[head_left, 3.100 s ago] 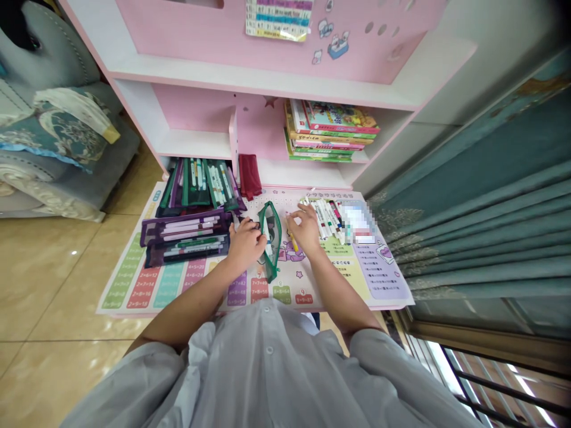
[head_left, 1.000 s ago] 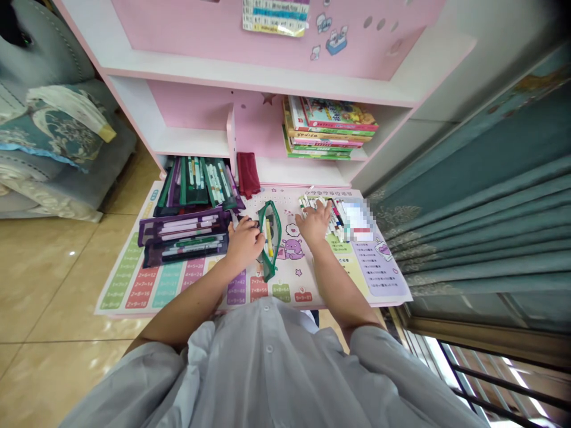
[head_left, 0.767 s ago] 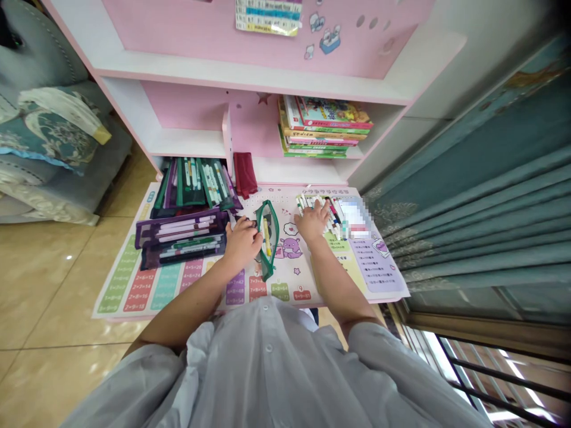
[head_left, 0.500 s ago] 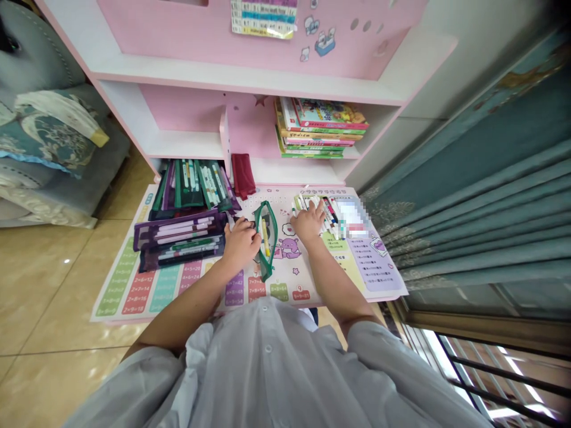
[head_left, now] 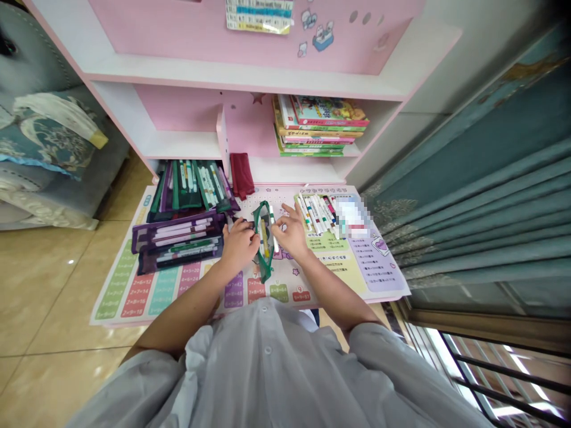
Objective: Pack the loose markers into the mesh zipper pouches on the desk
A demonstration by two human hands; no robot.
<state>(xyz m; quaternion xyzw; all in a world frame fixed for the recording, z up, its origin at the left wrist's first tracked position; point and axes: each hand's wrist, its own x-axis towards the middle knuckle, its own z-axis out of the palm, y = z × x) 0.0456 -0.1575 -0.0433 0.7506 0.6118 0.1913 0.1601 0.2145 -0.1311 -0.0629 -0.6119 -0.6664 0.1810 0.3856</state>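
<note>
Head-camera view, looking down on a printed multiplication-table mat (head_left: 134, 291) on a pink-and-white desk surface. The left hand (head_left: 239, 242) has its grip closed on the near edge of a green-trimmed mesh pencil pouch (head_left: 264, 241), which stands narrow and gaping at the centre of the mat. The fingers of the right hand (head_left: 289, 233) are pinched around a white-barrelled marker (head_left: 273, 229), held upright just at the mouth of the pouch. A yellow marker (head_left: 264, 239) already lies inside; how many others share the pouch cannot be told. To the left, two purple zip pouches (head_left: 178, 226) and a row of green and purple pouches (head_left: 190, 184) lie packed with markers, beside a flat dark red fabric pouch (head_left: 242, 175). To the right, a sizeable bunch of loose markers (head_left: 317, 213) lies unpacked on the mat, so much of the loose stock remains outside any pouch.
</note>
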